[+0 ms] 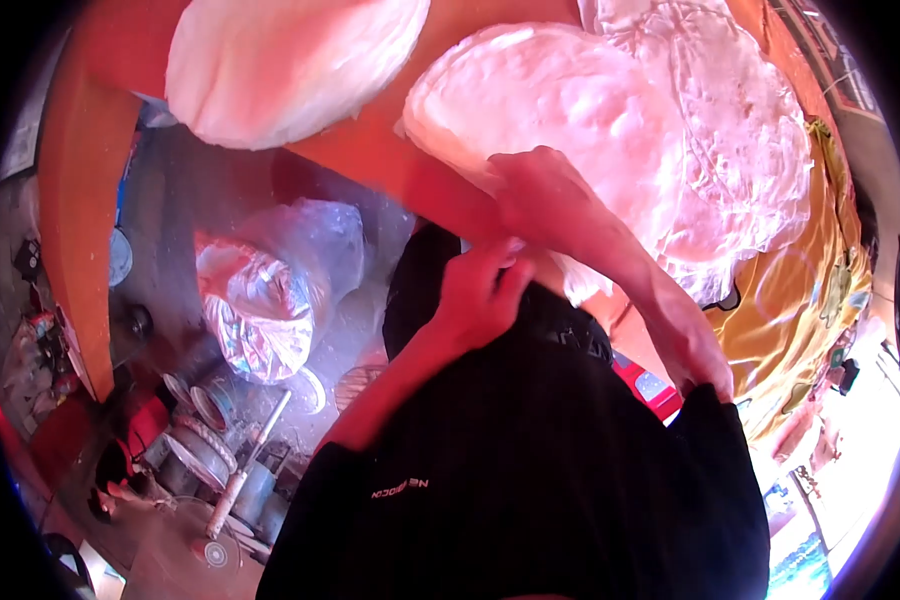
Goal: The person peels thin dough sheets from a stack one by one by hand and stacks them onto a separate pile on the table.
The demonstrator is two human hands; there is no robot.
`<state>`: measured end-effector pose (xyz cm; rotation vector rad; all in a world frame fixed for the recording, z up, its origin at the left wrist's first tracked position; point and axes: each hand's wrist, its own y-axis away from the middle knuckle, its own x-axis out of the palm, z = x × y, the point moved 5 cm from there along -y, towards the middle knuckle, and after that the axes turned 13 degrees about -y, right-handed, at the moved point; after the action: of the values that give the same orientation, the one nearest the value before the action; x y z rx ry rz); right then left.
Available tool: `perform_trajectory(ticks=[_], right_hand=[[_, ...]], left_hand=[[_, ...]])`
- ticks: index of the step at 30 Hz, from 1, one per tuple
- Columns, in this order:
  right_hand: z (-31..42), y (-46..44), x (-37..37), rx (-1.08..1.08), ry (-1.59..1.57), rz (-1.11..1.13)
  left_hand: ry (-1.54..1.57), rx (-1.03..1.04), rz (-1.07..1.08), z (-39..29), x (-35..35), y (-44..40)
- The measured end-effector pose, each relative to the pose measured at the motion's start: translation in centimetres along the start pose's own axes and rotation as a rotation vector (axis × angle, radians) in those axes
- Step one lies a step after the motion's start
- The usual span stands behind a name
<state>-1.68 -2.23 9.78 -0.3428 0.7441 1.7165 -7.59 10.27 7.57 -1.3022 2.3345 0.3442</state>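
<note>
Large pale, flat dough-like sheets point(580, 110) lie overlapped on an orange surface point(370, 150), one edge hanging near my hands. My right hand point(545, 200) is bent at the wrist over the near edge of the sheet; its fingertips are hidden and blurred. Just below and left of it, my left hand point(478, 298) has its fingers curled in close to the edge, with something too small to name at the fingertips. The two hands nearly meet in front of my dark shirt.
Another pale round sheet point(290, 70) sits at the upper left, overhanging the surface edge. Below are a filled plastic bag point(260, 315), metal pots point(200, 450) and a long stick point(250, 465). Yellow cloth point(785, 320) drapes at the right.
</note>
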Motion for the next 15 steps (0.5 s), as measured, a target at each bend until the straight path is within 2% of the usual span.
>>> perform_trajectory(ticks=[1,2,3,4,6,8,9,10,12,14,15], right_hand=[[1.4,0.8,-1.9,-0.070,-0.044,-0.042],[3.4,1.5,-4.4,-0.295,-0.067,-0.003],[4.9,2.2,-6.4,-0.335,-0.153,-0.016],[6.0,3.1,-8.6,-0.243,-0.331,-0.091],[6.3,5.3,-11.7,0.130,-0.908,-0.408],[5.6,6.6,-14.1,0.038,-1.153,-0.540],[5.2,7.2,-15.2,-0.045,-1.226,-0.567],[0.7,6.9,-16.9,-0.131,-1.136,-0.403],[-7.5,6.2,-15.9,0.063,-1.039,-0.258],[-16.5,5.2,-12.1,0.211,-1.016,-0.329],[-21.1,5.5,-10.0,0.192,-0.949,-0.345]], left_hand=[[0.036,-0.002,-0.056,0.9,-0.5,0.1],[0.039,0.004,-0.040,1.7,-0.5,0.0],[0.349,-0.239,-0.089,3.9,-0.4,-0.1],[0.652,-0.476,-0.143,6.2,-0.1,-0.4],[0.771,-0.612,-0.048,9.0,-0.6,-1.9],[0.442,-0.462,-0.068,7.6,-3.2,-2.5],[0.956,-0.449,-0.044,7.0,-3.9,-2.9],[1.472,-0.420,-0.014,6.4,-4.4,-3.3],[1.521,-0.361,0.044,6.6,-4.7,-3.7],[1.182,-0.453,-0.127,9.3,-4.6,-3.9],[1.048,-0.463,-0.177,10.2,-4.0,-4.2]])
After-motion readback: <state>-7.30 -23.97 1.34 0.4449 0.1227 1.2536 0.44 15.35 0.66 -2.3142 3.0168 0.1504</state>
